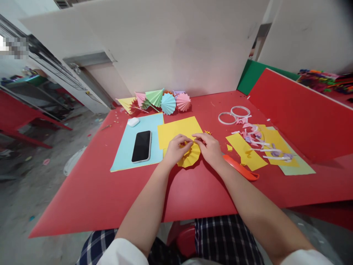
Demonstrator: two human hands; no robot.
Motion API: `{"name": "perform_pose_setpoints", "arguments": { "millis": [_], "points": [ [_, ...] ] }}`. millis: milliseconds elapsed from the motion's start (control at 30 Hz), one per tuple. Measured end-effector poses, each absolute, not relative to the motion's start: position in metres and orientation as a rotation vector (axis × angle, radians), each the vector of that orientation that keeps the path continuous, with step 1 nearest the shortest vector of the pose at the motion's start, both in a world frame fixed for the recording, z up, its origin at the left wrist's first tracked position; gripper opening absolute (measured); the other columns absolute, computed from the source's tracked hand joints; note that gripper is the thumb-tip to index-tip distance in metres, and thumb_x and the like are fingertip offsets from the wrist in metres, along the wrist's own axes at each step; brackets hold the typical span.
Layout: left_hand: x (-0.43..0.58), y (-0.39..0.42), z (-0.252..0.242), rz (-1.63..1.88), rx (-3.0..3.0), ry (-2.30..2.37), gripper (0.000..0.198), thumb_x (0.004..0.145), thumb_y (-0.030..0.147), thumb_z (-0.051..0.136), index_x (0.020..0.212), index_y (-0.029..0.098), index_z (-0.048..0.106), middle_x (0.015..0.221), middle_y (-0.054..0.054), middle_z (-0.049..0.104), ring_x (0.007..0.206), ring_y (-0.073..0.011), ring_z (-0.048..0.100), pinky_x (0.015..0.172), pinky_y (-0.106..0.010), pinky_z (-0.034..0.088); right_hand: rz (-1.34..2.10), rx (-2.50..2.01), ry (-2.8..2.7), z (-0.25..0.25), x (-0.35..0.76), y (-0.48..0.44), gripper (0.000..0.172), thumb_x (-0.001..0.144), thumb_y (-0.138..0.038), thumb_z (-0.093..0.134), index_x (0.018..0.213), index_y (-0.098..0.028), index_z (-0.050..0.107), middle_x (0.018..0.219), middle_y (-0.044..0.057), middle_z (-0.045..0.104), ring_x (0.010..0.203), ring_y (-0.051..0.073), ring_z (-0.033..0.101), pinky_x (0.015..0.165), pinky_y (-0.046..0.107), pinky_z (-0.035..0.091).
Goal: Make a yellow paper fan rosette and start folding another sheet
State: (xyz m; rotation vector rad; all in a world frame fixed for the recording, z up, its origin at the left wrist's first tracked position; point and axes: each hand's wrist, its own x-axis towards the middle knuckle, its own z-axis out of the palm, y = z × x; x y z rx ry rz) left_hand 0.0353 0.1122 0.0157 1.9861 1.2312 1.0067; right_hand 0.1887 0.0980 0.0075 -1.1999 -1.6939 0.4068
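A yellow pleated paper fan (189, 157), spread into a rounded shape, lies between my hands over the red table. My left hand (178, 148) pinches its upper left edge between thumb and fingers. On the other side, my right hand (209, 148) has its fingertips closed at the fan's upper right edge. My fingers hide the top of the fan. Just behind them lies a flat sheet of yellow paper (176, 129). A tool with an orange-red handle (242, 170) rests beside my right forearm, partly hidden by it.
A black-screened phone (141, 146) and a white case (134, 122) lie on light blue paper (121, 156) at left. Folded paper fans (168, 103) stand at the back. Tape rolls (227, 118), paper scraps (255, 138) and yellow pieces (245, 151) lie right, before a red panel (298, 114).
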Motion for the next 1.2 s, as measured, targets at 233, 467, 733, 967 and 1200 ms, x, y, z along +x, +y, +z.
{"name": "perform_pose_setpoints", "arguments": {
  "millis": [233, 467, 733, 967, 1200],
  "points": [
    [0.0344, 0.1132, 0.0161, 0.991, 1.979, 1.267, 0.014, 0.079, 0.032, 0.055, 0.075, 0.020, 0.062, 0.080, -0.002, 0.057, 0.073, -0.0125, 0.054, 0.065, -0.026, 0.043, 0.388, -1.210, -1.670, 0.0077, 0.1907, 0.0986, 0.023, 0.081, -0.019, 0.048, 0.096, -0.024, 0.065, 0.089, 0.004, 0.066, 0.083, 0.018, 0.060, 0.073, 0.033, 0.048],
    [0.0344, 0.1136, 0.0158, 1.003, 2.029, 1.294, 0.016, 0.078, 0.034, 0.056, 0.071, 0.019, 0.058, 0.075, 0.000, 0.055, 0.069, -0.0117, 0.051, 0.065, -0.026, 0.042, 0.423, -1.261, -1.703, 0.0082, 0.1907, 0.1001, 0.014, 0.078, -0.022, 0.056, 0.086, -0.022, 0.067, 0.082, 0.003, 0.066, 0.079, 0.018, 0.059, 0.071, 0.031, 0.047],
    [0.0333, 0.1148, 0.0143, 1.053, 2.007, 1.352, 0.017, 0.080, 0.034, 0.053, 0.070, 0.020, 0.056, 0.073, 0.000, 0.055, 0.068, -0.0120, 0.051, 0.064, -0.025, 0.041, 0.415, -1.201, -1.679, 0.0077, 0.1898, 0.0999, 0.014, 0.080, -0.022, 0.054, 0.082, -0.024, 0.067, 0.081, 0.002, 0.067, 0.077, 0.017, 0.060, 0.069, 0.030, 0.048],
    [0.0338, 0.1149, 0.0148, 1.048, 1.911, 1.422, 0.022, 0.083, 0.036, 0.047, 0.085, 0.021, 0.064, 0.091, -0.003, 0.066, 0.085, -0.0163, 0.059, 0.078, -0.028, 0.044, 0.394, -1.226, -1.635, 0.0087, 0.1907, 0.0984, 0.016, 0.081, -0.025, 0.051, 0.086, -0.026, 0.067, 0.085, 0.002, 0.068, 0.080, 0.018, 0.062, 0.071, 0.032, 0.049],
    [0.0356, 0.1119, 0.0176, 1.042, 1.872, 1.395, 0.026, 0.083, 0.036, 0.047, 0.095, 0.022, 0.065, 0.100, -0.003, 0.067, 0.095, -0.0176, 0.059, 0.085, -0.030, 0.044, 0.353, -1.204, -1.687, 0.0083, 0.1878, 0.0963, 0.018, 0.082, -0.020, 0.050, 0.088, -0.024, 0.066, 0.086, 0.002, 0.068, 0.080, 0.017, 0.062, 0.071, 0.029, 0.049]
  ]
}}
